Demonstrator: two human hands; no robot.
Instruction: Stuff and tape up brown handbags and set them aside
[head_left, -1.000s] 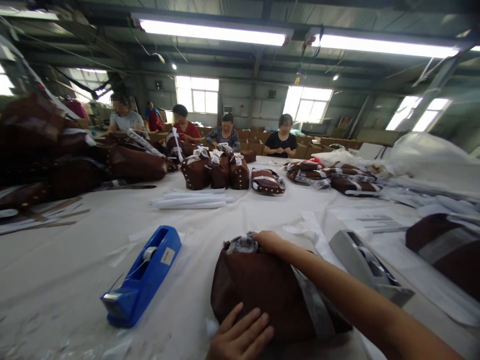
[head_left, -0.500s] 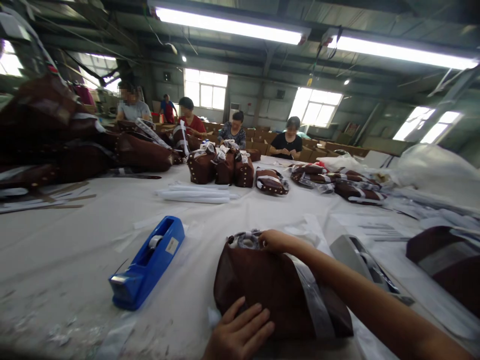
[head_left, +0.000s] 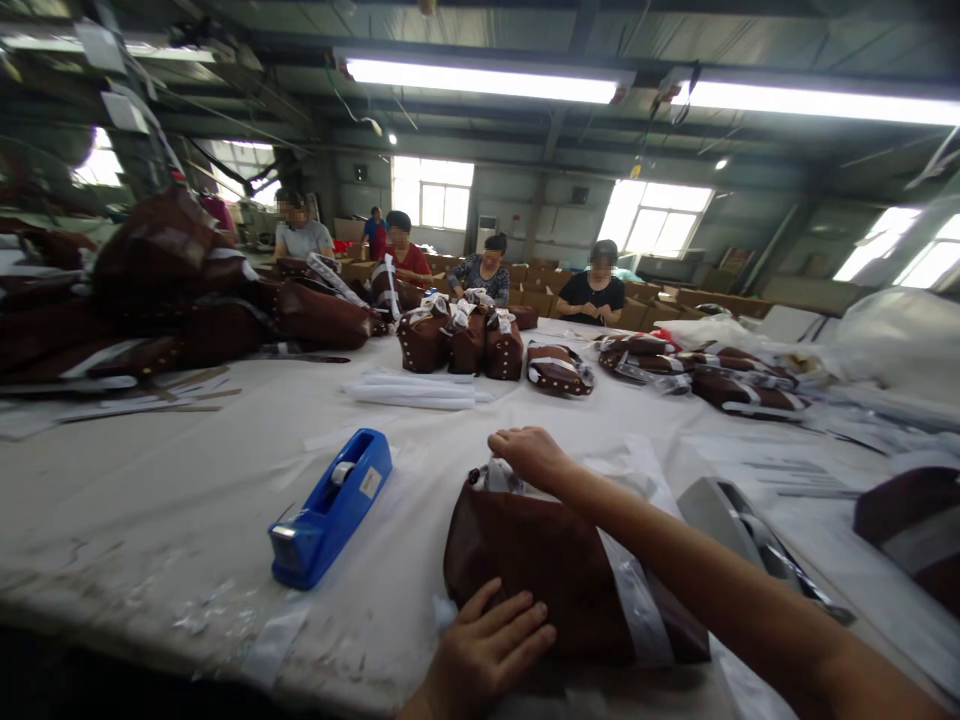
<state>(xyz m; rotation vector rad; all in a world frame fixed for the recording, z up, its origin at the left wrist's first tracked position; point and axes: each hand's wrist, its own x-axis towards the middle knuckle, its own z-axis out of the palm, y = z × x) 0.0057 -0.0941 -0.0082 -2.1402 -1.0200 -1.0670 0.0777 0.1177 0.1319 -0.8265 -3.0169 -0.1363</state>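
Observation:
A dark brown leather bag (head_left: 540,570) lies on the table in front of me, with a band of clear plastic around its right part. My left hand (head_left: 491,640) rests on the bag's near side, fingers stretched out. Above the bag's far edge is my right hand (head_left: 529,455), its fingers curled closed right over a plastic-wrapped strap or handle (head_left: 501,477). What sits between those fingers is hidden. To the left stands a blue tape dispenser (head_left: 334,510) with a roll of tape in it.
A grey tape dispenser (head_left: 731,525) stands to the right, near another brown bag (head_left: 919,530). Several brown bags (head_left: 466,345) and white rolls (head_left: 412,390) lie farther back. Bags are heaped (head_left: 165,260) at the left. Several people (head_left: 592,290) work across the white table (head_left: 187,510).
My right hand has lifted slightly and moved left, from beside the wrapped strap to above it. My left hand stays on the bag. The whole view has shifted a little.

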